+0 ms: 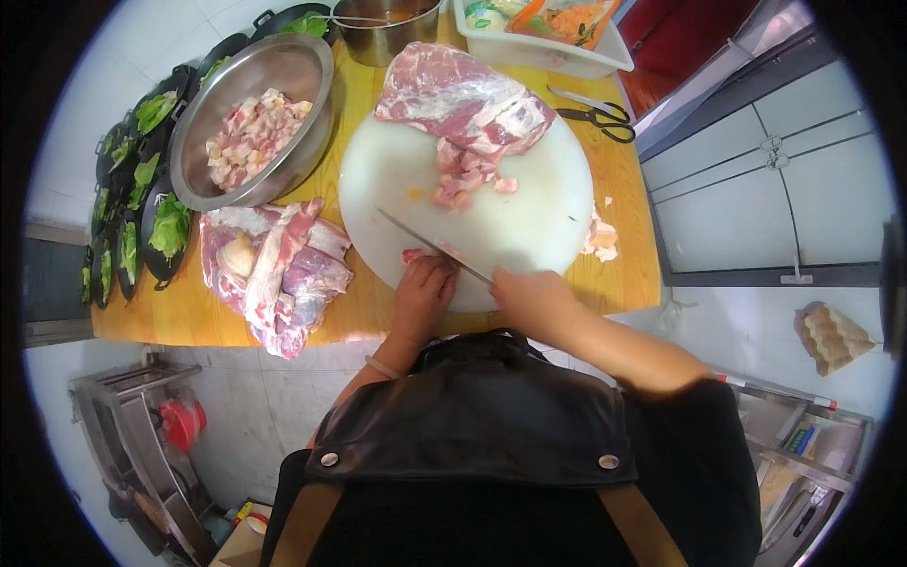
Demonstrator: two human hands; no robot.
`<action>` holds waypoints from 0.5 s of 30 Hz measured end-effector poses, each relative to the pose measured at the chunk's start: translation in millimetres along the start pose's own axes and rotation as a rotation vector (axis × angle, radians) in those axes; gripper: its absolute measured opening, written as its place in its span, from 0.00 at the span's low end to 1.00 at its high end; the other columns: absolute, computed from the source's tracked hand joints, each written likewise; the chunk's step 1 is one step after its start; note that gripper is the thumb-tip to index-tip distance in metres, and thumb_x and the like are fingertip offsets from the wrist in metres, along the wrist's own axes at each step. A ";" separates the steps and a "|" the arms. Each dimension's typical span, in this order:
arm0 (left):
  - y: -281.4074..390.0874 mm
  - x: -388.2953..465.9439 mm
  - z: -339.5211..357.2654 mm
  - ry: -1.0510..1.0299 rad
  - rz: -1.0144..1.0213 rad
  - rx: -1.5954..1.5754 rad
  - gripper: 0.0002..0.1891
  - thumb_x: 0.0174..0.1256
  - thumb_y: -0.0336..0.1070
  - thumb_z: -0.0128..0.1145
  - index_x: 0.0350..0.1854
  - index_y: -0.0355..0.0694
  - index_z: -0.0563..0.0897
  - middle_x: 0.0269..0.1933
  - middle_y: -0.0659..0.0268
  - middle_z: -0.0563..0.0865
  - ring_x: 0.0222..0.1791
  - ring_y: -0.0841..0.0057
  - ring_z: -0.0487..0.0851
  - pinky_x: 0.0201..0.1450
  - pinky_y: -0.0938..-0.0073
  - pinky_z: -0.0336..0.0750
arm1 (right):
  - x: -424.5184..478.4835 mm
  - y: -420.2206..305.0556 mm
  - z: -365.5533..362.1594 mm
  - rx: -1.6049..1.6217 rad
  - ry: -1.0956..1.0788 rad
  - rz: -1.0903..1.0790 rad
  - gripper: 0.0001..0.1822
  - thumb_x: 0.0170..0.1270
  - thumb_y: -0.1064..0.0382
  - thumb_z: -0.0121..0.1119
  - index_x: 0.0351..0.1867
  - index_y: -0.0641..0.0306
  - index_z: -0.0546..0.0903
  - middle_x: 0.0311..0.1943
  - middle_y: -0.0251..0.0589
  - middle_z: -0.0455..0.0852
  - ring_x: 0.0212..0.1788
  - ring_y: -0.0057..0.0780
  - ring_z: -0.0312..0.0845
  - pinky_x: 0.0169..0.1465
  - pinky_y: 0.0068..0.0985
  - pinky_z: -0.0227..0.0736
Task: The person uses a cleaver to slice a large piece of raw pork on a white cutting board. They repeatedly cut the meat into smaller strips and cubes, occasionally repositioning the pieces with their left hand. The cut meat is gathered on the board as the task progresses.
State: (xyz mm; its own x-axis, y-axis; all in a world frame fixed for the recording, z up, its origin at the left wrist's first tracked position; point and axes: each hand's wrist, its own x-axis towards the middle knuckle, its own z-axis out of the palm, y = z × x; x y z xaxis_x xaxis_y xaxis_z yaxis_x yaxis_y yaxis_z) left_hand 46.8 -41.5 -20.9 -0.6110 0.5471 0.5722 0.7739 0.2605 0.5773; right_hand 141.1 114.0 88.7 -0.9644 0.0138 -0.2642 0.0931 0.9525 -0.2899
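Note:
My right hand (533,299) grips the handle of a kitchen knife (432,244), its blade slanting up and left over the round white cutting board (545,227). Against the near side of the blade, my left hand (427,287) presses down on a small piece of raw meat (414,255), mostly hidden under the fingers. Farther up the board lie several cut chunks of meat (464,173). They touch a large slab of raw meat (460,99), which hangs over the board's far edge.
Left of the board are a steel bowl (320,92) of diced meat and another raw cut (283,276) at the table's front edge. Black dishes with leaves (170,227) line the far left. Scissors (599,117), fat scraps (602,237), a steel pot (386,46) and a white bin (553,60) surround the board.

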 end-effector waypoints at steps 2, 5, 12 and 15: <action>4.0 -4.3 -4.7 -0.039 -0.022 0.049 0.12 0.46 0.26 0.65 0.35 0.38 0.79 0.37 0.62 0.81 0.40 0.63 0.80 0.43 0.67 0.76 | 38.9 -5.9 18.8 0.047 0.202 -0.154 0.10 0.66 0.57 0.50 0.34 0.61 0.71 0.19 0.45 0.81 0.23 0.47 0.80 0.27 0.41 0.72; 6.3 -5.4 -1.4 -0.051 0.022 0.039 0.14 0.46 0.27 0.65 0.37 0.37 0.79 0.38 0.62 0.81 0.40 0.64 0.80 0.43 0.66 0.76 | 94.3 -1.9 18.7 0.127 0.232 -0.097 0.14 0.66 0.55 0.50 0.43 0.64 0.73 0.22 0.47 0.82 0.23 0.45 0.80 0.27 0.39 0.73; 21.3 1.6 -19.8 -0.102 -0.094 0.420 0.17 0.49 0.33 0.63 0.44 0.39 0.79 0.40 0.59 0.82 0.40 0.62 0.80 0.41 0.63 0.75 | 58.1 22.2 -43.3 0.296 0.178 0.162 0.20 0.65 0.53 0.51 0.53 0.63 0.73 0.32 0.53 0.84 0.31 0.49 0.81 0.36 0.40 0.74; -1.3 20.2 -27.1 -0.432 -0.372 0.425 0.16 0.55 0.35 0.60 0.46 0.38 0.79 0.41 0.58 0.83 0.38 0.67 0.81 0.38 0.69 0.76 | 31.4 33.6 -37.1 0.191 0.067 0.097 0.15 0.65 0.53 0.51 0.43 0.62 0.76 0.32 0.52 0.84 0.36 0.50 0.80 0.41 0.42 0.72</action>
State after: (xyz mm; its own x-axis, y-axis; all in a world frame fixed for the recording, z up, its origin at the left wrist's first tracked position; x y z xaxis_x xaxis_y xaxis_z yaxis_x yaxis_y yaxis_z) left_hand 28.9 -52.3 5.6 -0.7948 0.6050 0.0481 0.5784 0.7311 0.3619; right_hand 104.7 157.7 104.8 -0.9623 0.1293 -0.2393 0.2256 0.8708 -0.4368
